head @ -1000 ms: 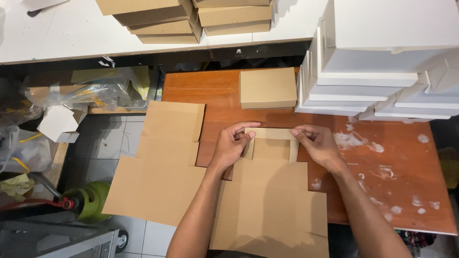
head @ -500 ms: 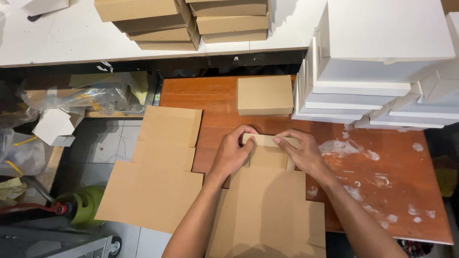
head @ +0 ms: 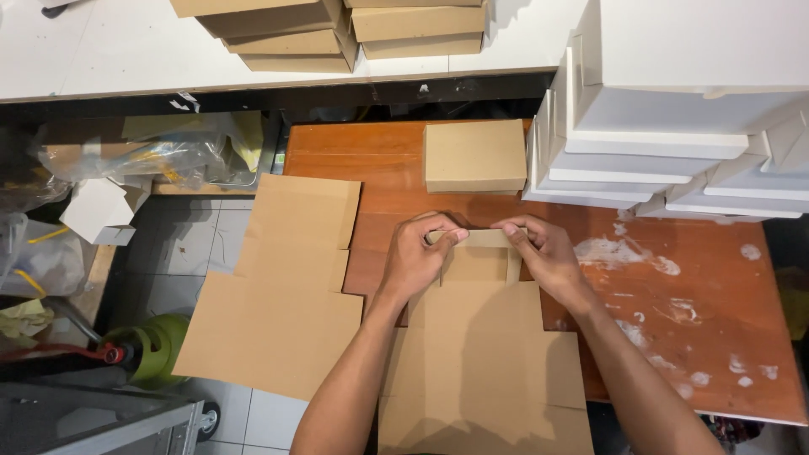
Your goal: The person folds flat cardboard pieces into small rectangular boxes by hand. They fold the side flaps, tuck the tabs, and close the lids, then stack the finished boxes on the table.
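A flat brown cardboard box blank [head: 480, 354] lies on the reddish wooden table [head: 708, 337] in front of me. Its far end is folded up into a low wall [head: 479, 240]. My left hand [head: 419, 259] pinches the left corner of that wall, thumb and fingers closed on the flap. My right hand [head: 543, 257] grips the right corner the same way. A second flat cardboard blank [head: 282, 291] hangs off the table's left edge, beside my left forearm.
A finished brown box [head: 474, 156] stands just beyond my hands. Stacks of white boxes [head: 674, 109] fill the table's far right. More brown boxes [head: 337, 29] sit on a white counter behind. Plastic bags [head: 135, 156] and a green object [head: 156, 345] lie on the floor left.
Both hands have drawn slightly closer together on the folded end flap, pressing its corners upright. The view has shifted a little; the other boxes have not moved.
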